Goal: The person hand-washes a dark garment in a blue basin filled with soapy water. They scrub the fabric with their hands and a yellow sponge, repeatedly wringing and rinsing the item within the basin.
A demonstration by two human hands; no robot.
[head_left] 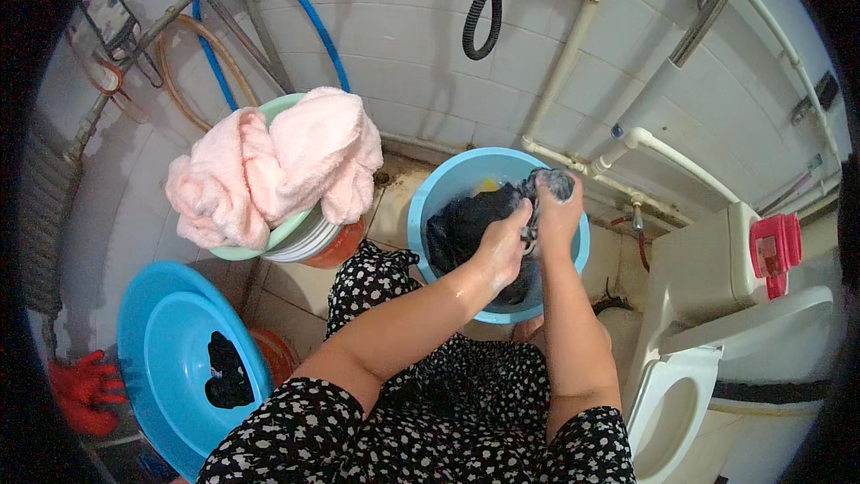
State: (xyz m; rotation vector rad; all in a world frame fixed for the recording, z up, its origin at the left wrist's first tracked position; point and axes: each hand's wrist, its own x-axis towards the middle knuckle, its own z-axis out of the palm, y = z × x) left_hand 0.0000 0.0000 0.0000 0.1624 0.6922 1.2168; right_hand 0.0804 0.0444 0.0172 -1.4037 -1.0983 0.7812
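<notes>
A black wet garment [468, 226] lies bunched in a light blue basin [417, 231] on the floor in front of me. My right hand [559, 222] is closed round a bunched, sudsy part of it, lifted near the basin's far right side. Just left of it, my left hand [500, 254] is against the same stretch of cloth, its thumb up and its other fingers largely hidden. White foam clings to the cloth and my hands. Something small and yellow [488, 185] shows at the basin's far inner wall.
To the left, a pink towel [309, 148] is heaped in a green basin atop a bucket. A larger blue basin [148, 341] holds a small black cloth [228, 372]. Red gloves [88, 393] hang far left. At right stands a toilet [667, 412]; a black hose [484, 13] hangs from above.
</notes>
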